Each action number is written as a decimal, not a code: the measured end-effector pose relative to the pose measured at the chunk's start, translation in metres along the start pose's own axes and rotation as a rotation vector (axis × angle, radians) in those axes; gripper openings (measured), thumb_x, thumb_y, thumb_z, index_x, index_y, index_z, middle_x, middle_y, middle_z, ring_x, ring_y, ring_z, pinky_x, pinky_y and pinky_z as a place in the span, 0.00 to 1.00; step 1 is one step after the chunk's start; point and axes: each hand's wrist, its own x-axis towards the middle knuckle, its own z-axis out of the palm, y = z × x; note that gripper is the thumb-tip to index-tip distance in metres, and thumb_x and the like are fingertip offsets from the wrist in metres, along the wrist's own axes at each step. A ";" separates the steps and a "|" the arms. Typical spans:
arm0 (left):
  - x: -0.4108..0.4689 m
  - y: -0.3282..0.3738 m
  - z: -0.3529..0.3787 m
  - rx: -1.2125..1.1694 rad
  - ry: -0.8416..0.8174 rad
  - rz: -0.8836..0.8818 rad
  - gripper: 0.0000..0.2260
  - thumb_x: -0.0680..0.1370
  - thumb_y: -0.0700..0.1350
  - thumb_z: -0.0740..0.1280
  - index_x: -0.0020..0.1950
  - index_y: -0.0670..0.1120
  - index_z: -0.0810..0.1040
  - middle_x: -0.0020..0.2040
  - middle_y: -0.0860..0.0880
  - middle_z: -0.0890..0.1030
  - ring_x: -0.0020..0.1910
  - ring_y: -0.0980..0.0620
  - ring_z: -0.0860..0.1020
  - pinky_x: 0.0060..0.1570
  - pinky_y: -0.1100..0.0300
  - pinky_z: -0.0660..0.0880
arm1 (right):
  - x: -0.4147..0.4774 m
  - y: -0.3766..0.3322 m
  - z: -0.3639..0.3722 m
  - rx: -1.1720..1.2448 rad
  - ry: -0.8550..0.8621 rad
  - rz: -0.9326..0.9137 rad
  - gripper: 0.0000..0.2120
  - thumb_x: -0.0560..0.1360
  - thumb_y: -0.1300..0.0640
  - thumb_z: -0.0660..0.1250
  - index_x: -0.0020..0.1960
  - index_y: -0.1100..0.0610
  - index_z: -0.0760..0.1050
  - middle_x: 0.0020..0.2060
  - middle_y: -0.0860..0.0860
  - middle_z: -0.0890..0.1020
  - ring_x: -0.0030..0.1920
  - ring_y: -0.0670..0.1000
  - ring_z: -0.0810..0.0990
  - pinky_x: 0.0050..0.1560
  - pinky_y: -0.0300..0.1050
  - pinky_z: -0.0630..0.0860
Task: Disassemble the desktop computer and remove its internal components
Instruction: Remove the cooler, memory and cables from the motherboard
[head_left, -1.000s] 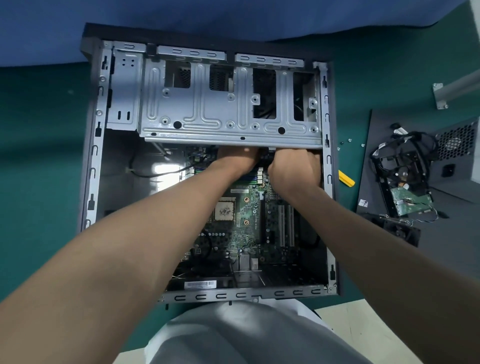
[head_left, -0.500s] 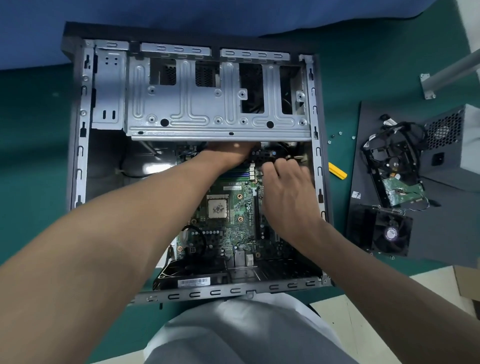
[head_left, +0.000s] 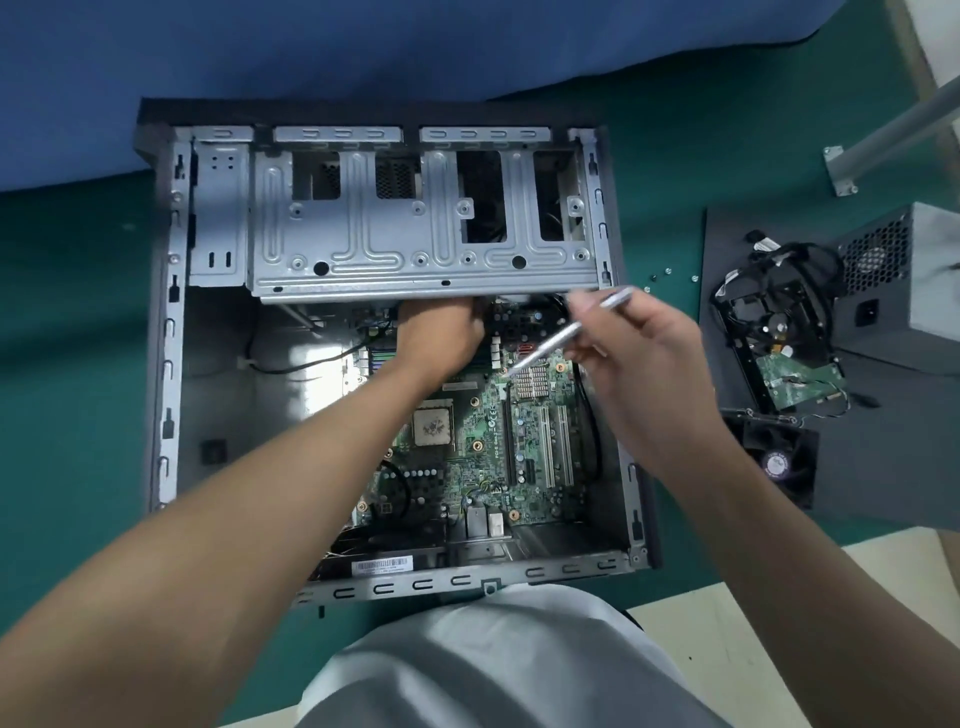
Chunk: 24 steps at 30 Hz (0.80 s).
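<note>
Below the drive cage (head_left: 415, 244), motherboard (head_left: 483, 431) looks stiff, fragile, so I'd lift by edges; right hand (head_left: 639, 358) pinches silver tool (head_left: 545, 347), left hand (head_left: 441, 332) grip unreadable.

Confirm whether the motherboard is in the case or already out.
In. The motherboard lies flat inside the open case; hard drive, fan and power supply lie outside, to its right.

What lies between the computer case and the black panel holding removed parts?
Head view: a few small loose screws on green mat; right hand, holding a silver tool, hides the rest.
</note>
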 end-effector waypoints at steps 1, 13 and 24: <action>-0.009 0.006 -0.003 -0.031 0.050 -0.016 0.07 0.81 0.42 0.61 0.43 0.47 0.72 0.31 0.53 0.70 0.29 0.58 0.69 0.37 0.58 0.70 | 0.003 -0.003 -0.001 0.242 0.034 0.077 0.11 0.78 0.58 0.64 0.37 0.61 0.73 0.32 0.53 0.75 0.33 0.46 0.72 0.39 0.40 0.71; -0.092 0.109 -0.016 -0.350 0.352 0.301 0.05 0.79 0.42 0.67 0.52 0.44 0.82 0.46 0.52 0.79 0.46 0.55 0.75 0.50 0.59 0.73 | 0.003 -0.005 -0.030 0.755 0.107 0.199 0.13 0.80 0.60 0.60 0.43 0.66 0.76 0.43 0.61 0.81 0.50 0.56 0.81 0.59 0.48 0.76; -0.086 0.096 -0.022 0.076 0.356 0.515 0.12 0.77 0.38 0.67 0.60 0.41 0.80 0.55 0.44 0.81 0.55 0.45 0.78 0.57 0.47 0.75 | 0.021 0.040 -0.070 0.820 0.241 0.487 0.12 0.80 0.60 0.58 0.40 0.64 0.74 0.33 0.57 0.82 0.38 0.54 0.84 0.40 0.43 0.82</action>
